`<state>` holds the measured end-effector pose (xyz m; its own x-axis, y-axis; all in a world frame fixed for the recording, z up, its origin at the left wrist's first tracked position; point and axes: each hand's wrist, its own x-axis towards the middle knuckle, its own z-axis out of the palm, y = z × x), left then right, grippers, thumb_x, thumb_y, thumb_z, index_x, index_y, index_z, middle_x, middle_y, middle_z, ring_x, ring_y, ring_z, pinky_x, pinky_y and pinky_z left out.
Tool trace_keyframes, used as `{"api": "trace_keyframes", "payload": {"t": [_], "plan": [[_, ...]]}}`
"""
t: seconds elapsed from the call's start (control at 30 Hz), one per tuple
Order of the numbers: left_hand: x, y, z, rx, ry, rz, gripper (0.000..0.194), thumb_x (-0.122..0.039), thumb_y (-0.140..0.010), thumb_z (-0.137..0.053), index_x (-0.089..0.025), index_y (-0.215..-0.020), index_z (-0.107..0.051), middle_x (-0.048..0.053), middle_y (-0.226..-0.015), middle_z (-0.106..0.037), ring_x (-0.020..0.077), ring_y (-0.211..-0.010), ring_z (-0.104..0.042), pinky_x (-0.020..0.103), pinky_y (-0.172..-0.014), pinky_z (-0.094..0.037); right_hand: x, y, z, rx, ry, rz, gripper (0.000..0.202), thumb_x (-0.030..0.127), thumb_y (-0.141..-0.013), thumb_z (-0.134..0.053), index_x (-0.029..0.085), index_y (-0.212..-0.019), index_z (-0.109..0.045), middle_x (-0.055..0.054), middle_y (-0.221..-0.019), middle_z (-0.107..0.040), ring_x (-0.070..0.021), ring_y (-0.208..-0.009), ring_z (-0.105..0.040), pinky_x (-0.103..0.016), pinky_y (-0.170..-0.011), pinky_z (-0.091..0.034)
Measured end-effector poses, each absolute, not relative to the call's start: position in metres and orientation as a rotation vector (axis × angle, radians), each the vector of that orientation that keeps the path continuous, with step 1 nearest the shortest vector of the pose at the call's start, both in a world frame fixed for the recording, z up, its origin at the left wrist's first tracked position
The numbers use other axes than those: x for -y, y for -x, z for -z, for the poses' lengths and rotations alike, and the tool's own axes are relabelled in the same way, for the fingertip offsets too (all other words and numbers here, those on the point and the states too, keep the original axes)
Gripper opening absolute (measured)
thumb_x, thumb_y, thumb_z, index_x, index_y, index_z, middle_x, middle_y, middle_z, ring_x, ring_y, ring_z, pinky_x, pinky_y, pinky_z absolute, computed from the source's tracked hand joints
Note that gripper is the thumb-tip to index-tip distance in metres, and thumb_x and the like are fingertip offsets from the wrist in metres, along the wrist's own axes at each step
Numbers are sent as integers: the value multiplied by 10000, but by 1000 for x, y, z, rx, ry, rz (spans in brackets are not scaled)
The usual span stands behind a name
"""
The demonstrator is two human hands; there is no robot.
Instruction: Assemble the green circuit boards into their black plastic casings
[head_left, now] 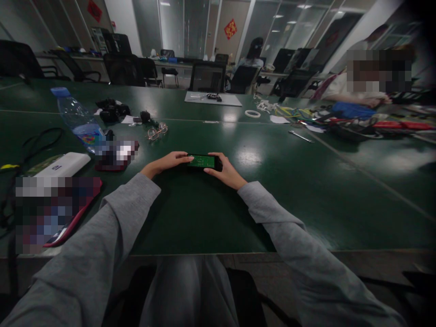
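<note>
A dark smartphone [203,161] is held sideways above the green table [204,218], its screen showing a green picture with small light marks. My left hand [172,161] grips its left end, the thumb lying at the screen's edge. Around the right end is my right hand [226,170], its thumb along the lower edge and a finger over the top. Most of the fingers behind the phone are hidden. Both forearms, in grey sleeves, reach in from the near edge.
To the left are a plastic bottle [80,120], glasses [157,131], a white power bank [64,167] and blurred flat items. A wrench [301,136], a tape roll [252,114] and cables [296,112] lie right. A person [357,77] sits at the far right, another [252,59] farther back.
</note>
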<state>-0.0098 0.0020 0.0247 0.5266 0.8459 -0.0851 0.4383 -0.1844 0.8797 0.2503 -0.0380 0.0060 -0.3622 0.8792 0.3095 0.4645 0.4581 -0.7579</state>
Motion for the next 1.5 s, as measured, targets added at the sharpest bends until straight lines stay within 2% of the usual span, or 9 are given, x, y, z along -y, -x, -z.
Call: {"api": "trace_keyframes", "payload": {"t": [0.77,1.07,1.5], "plan": [[1,8,-28,-1079,-1837,-529,489,-552,-822,-534,-154,-1086,-637,93,-1115,-636,219,-999,-568,331,-844,-408,38,-250,-4,2014,1084,-696,567,392,-786,-711,269,-1267,-437,-84,-1258,-497,-278,-1185,-460,-504,-1053,-382],[3,7,-30,-1093,-1789,-515,514,-597,-797,-553,-162,-1058,-635,89,-1088,-633,222,-977,-573,340,-843,-418,39,-250,-3,2028,1110,-685,627,417,-775,-722,266,-1298,-411,-96,-1304,-466,-289,-1217,-438,-513,-1054,-377],[2,7,-29,-1100,-1782,-524,489,-572,-819,-546,-156,-1063,-629,84,-1095,-633,205,-971,-573,325,-843,-420,37,-249,-1,2064,1096,-607,654,390,-778,-726,266,-1321,-382,-95,-1285,-477,-289,-1206,-451,-524,-1061,-385]]}}
